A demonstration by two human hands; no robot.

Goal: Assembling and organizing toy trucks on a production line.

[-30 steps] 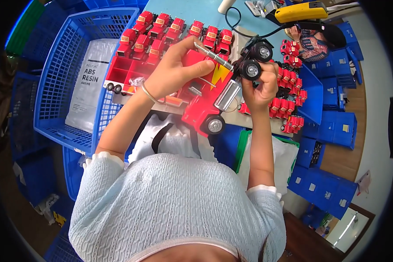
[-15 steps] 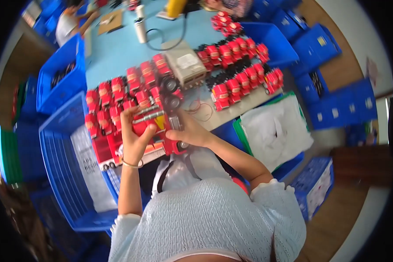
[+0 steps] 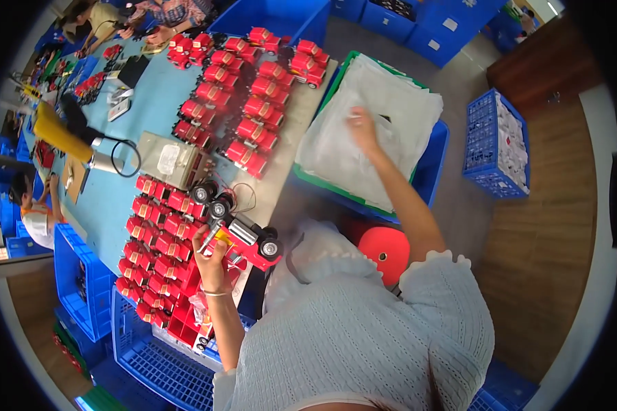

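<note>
Seen from above my own head: a second ago both my hands worked on the red toy truck [image 3: 250, 243]; now my right hand [image 3: 361, 127] has left it and stretches to the upper middle of the frame, fingers spread flat on a pile of clear plastic bags [image 3: 370, 123] in a green-rimmed bin [image 3: 336, 198]. My left hand [image 3: 211, 257], left of centre, is closed around a small tool, its tip on the truck, which rests at the table [image 3: 151, 109] edge. I judge the truck work is pausing for a bag. Rows of small red trucks [image 3: 158, 240] crowd the table beside it; a red stool [image 3: 384, 250] sits between truck and bin.
</note>
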